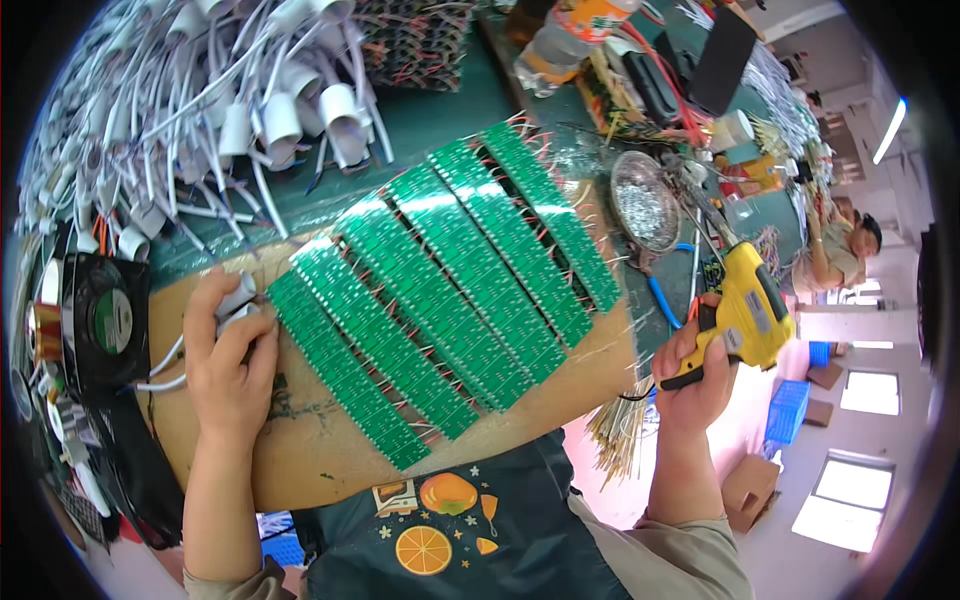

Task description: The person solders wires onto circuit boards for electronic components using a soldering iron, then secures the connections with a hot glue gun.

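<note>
My left hand point(232, 355) is closed around small white plastic tubes point(240, 290) with white wires, beside the left edge of the green circuit boards. My right hand point(695, 370) grips a yellow-and-black soldering gun point(752, 310), its slim metal end pointing up and left, off to the right of the boards. Between the hands, several strips of green circuit boards point(440, 290) lie side by side at a slant, with red wires showing in the gaps. Under them is a brown work board point(320, 470).
White tubes with wires point(282, 125) are heaped at the far left. A black fan point(105, 320) stands at the left. Far right sit a metal dish point(645, 200), a blue-handled hand tool point(662, 300) and a plastic bottle point(560, 45). Another person point(840, 255) is in the right background.
</note>
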Demonstrator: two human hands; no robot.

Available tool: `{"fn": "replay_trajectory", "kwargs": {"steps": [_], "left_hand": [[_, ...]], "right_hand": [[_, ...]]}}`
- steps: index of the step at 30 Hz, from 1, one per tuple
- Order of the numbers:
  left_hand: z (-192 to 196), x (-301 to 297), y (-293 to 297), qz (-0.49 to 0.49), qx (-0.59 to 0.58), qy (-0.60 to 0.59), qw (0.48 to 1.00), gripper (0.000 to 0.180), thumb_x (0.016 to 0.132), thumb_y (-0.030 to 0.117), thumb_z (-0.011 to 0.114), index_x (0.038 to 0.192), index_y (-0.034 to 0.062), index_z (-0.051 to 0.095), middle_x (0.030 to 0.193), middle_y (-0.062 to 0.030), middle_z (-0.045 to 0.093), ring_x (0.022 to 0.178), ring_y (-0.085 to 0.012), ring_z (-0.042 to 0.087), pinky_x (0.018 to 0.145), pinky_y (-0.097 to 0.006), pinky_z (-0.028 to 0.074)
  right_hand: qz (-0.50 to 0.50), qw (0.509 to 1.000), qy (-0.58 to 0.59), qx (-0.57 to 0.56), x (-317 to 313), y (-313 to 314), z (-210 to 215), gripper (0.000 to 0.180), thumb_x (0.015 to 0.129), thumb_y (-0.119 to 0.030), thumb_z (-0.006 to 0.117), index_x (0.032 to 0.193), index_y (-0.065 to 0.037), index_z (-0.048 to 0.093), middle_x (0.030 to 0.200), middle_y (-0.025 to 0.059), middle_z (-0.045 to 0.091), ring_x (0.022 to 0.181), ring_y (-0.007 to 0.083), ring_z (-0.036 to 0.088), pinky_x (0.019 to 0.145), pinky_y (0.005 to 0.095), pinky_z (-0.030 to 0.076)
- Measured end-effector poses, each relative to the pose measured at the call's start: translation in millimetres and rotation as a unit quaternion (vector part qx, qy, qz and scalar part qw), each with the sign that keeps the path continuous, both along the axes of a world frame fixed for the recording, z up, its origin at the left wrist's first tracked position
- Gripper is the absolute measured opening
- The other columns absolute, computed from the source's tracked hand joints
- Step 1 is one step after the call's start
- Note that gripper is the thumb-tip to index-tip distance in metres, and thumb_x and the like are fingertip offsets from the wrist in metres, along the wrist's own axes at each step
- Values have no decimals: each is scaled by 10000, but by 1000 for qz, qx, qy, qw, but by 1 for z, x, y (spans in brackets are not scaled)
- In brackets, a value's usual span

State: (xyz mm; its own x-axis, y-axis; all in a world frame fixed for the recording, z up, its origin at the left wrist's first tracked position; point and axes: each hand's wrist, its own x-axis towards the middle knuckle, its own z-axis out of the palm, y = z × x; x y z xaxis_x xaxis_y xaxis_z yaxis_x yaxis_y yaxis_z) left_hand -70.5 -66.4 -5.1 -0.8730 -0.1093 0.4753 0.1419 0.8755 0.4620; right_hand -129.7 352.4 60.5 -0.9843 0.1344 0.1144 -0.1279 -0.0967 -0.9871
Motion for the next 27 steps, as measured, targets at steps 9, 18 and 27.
{"fn": "replay_trajectory", "kwargs": {"steps": [9,18,27], "left_hand": [[-2,-2,5,17,19,-24,999,167,751,-67,740,864,26,659,1300,-185,559,1250,-404,550,1018,-442,455],[1,-1,5,20,11,-35,999,171,759,-67,738,873,25,651,1297,-185,556,1275,-415,533,1029,-448,444],[-1,0,4,20,23,-38,999,170,758,-69,730,869,27,645,1310,-187,547,1279,-412,528,1037,-450,438]], "right_hand": [[-89,986,-135,-46,-12,32,-17,432,946,-265,628,1274,-22,484,715,36,518,496,123,478,454,283,398],[-108,979,-160,-73,-11,35,-27,348,966,-299,610,1172,-32,523,722,50,530,519,141,500,474,310,421],[-105,972,-174,-120,-13,31,-20,285,978,-323,595,1109,-77,533,722,40,516,518,138,482,474,300,410]]}}
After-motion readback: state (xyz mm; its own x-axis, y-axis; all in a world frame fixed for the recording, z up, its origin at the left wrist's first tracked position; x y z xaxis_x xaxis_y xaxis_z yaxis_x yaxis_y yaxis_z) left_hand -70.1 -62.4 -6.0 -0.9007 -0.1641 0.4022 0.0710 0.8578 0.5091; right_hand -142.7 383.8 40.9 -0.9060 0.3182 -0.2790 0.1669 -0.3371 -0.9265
